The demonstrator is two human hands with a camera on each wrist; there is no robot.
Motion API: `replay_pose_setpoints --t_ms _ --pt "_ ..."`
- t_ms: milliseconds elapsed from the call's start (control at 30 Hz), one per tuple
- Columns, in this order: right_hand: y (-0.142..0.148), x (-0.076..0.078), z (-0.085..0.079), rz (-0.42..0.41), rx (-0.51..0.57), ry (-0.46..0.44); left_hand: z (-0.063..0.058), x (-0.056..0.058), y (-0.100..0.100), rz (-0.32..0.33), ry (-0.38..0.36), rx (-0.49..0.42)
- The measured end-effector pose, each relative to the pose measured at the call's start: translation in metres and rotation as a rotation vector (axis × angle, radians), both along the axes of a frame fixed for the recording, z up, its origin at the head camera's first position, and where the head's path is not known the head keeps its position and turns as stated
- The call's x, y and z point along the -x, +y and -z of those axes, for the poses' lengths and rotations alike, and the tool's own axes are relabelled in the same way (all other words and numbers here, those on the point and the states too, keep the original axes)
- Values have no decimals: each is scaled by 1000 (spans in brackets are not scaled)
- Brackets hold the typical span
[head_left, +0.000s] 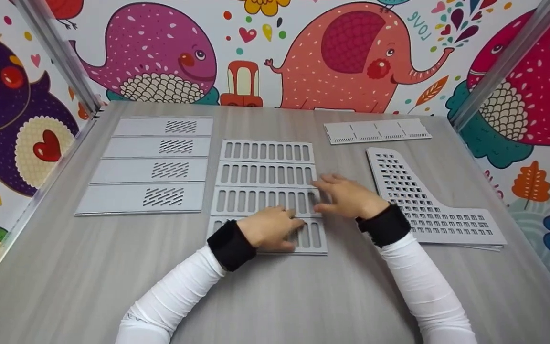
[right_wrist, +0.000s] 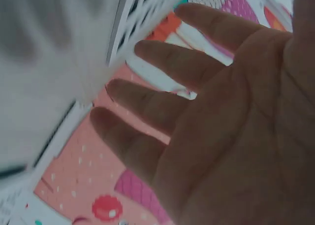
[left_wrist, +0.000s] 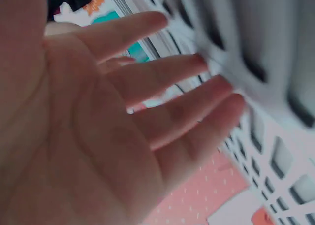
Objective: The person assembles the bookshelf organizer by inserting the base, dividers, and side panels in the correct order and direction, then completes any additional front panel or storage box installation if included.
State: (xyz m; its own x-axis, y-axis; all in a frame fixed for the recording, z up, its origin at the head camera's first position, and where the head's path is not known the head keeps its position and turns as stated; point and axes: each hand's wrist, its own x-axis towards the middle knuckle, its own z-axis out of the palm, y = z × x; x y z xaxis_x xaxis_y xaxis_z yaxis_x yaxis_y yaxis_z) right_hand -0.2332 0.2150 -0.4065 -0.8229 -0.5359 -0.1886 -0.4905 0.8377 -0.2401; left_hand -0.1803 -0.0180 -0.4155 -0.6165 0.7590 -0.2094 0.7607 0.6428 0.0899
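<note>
A light grey panel [head_left: 265, 188] with rows of long rounded slots lies flat in the middle of the table. Over its nearest row is my left hand [head_left: 272, 229], fingers extended; in the left wrist view its fingertips [left_wrist: 224, 84] come right up to the slotted surface. My right hand [head_left: 344, 196] is at the panel's right edge, fingers spread and pointing left across that edge. The right wrist view shows the straight fingers [right_wrist: 147, 99] of that hand, with nothing gripped. Both wrists wear black bands.
Left of the slotted panel lies a flat four-section panel [head_left: 127, 169] with slanted cuts. At the right sits a stack of L-shaped perforated boards [head_left: 451, 234]. A narrow strip [head_left: 375, 132] lies behind it. Bare tabletop [head_left: 303, 301] runs along the front, and a cartoon-printed wall [head_left: 265, 43] stands behind.
</note>
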Motion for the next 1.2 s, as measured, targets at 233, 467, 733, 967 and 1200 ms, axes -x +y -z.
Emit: replay_pose_setpoints --t_ms 233,467,733,967,1200 --pt "-5 1 11 -11 -39 -73 -2 8 -5 4 -141 -31" --pt "0 4 6 -6 -37 -75 -1 34 -38 -412 -256 -56" --pt "12 7 -1 -1 -68 -127 7 45 -43 -434 -308 -35" --pt "40 16 -12 79 34 -108 12 44 -38 -448 -304 -42" --pt "114 21 -30 444 0 -151 13 43 -36 -450 -264 -35"
